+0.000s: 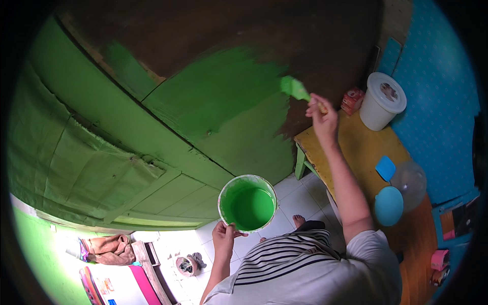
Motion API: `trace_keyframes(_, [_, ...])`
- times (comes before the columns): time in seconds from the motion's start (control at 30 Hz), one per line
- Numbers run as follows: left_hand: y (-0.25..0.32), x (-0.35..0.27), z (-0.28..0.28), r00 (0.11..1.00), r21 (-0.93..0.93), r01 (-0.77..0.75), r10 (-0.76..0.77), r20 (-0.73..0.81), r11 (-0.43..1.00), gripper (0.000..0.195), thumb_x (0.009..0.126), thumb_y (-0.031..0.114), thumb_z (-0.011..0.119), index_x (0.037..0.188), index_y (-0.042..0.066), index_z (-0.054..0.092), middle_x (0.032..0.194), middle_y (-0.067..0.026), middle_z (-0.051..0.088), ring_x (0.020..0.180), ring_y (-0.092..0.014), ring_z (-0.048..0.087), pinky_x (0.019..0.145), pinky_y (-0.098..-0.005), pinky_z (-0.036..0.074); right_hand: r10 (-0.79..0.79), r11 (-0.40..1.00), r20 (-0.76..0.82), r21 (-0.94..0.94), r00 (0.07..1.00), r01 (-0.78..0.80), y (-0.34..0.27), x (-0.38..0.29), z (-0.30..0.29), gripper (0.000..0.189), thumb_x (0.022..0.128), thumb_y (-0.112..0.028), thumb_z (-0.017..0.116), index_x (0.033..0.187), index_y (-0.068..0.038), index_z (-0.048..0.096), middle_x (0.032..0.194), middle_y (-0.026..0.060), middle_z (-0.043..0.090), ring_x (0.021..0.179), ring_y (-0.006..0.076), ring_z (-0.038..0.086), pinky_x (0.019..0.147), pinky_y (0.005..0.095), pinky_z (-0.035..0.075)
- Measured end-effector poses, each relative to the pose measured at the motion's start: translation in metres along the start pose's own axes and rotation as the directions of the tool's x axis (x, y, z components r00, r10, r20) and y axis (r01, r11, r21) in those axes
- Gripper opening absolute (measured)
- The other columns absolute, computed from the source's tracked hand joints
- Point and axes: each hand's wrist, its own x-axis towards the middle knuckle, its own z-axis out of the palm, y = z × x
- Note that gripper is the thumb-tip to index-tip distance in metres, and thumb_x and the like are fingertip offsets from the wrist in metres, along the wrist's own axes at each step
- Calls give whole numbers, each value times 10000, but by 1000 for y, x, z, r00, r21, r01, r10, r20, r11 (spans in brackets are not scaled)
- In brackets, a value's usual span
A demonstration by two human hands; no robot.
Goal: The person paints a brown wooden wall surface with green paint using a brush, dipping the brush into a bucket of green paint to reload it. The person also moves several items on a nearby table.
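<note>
My left hand (225, 237) grips the near rim of a white bucket (248, 177) with its thumb at the edge. Bright green paint (253, 209) partly fills the bucket, and its inner wall is smeared green. Raised in front, my right hand (324, 116) holds a paintbrush (297, 89) by the handle. The green-coated brush head is slightly blurred and close to the brown wall (324, 42); contact cannot be told. To its left, a fresh green patch (228, 82) spreads over the wall, darker than the lighter green area below it.
At right stands a yellow table (345, 141) bearing a lidded white tub (383, 101), a red box (352, 100) and blue plastic items (389, 206). Green fabric (84, 152) hangs at left. A small bin (187, 265) sits on the tiled floor (282, 219).
</note>
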Motion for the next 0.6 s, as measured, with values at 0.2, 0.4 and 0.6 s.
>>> trace_keyframes(0.2, [-1, 3, 9, 1000, 33, 13, -13, 7, 999, 152, 956, 99, 522, 930, -51, 532, 814, -139, 643, 632, -233, 672, 618, -368, 606, -49, 997, -214, -62, 976, 36, 10, 38, -37, 242, 966, -143, 594, 1165, -14, 637, 883, 67, 646, 712, 90, 609, 627, 235, 558])
trace_keyframes(0.4, [-8, 9, 13, 999, 40, 30, -30, 13, 999, 134, 946, 83, 521, 918, -48, 523, 786, -149, 647, 601, -249, 673, 613, -368, 602, -307, 913, -64, -301, 949, 275, -8, -10, 24, 232, 927, -136, 637, 1134, -33, 632, 859, 85, 607, 719, 170, 632, 598, 294, 538])
trace_keyframes(0.6, [-7, 12, 18, 999, 47, 32, -33, 13, 998, 148, 948, 100, 524, 912, -43, 521, 757, -127, 627, 604, -243, 674, 614, -362, 601, -354, 908, 76, -212, 932, 362, -60, -70, 53, 237, 897, -124, 665, 1116, -45, 624, 909, 132, 635, 764, 271, 663, 619, 353, 534])
